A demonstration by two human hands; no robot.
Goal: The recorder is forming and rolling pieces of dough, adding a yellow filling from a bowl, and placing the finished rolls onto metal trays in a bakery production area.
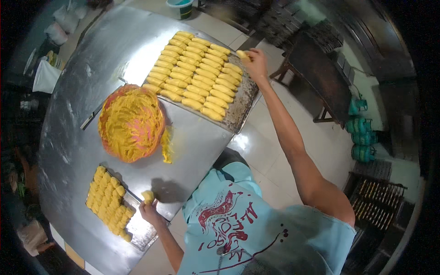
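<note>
My right hand (255,64) pinches a yellow dough roll (242,55) over the far right corner of a large baking tray (243,103). Rows of yellow dough rolls (192,71) fill most of that tray, with bare metal along its right side. Closer to me, my left hand (149,212) holds up a yellow dough piece (147,196) beside a smaller tray (145,238). On this smaller tray sit yellow dough lumps (109,201), packed close together. Between the trays stands an orange bowl (161,114), its inside smeared with soft yellow paste (121,123).
Everything stands on a metal-topped table (64,137). A yellow smear (167,145) lies by the bowl, and a thin dark-handled tool (89,120) is on its left. Past the table are a bucket (180,8), a dark bench (316,68), green gas cylinders (363,137) and a rack (376,201).
</note>
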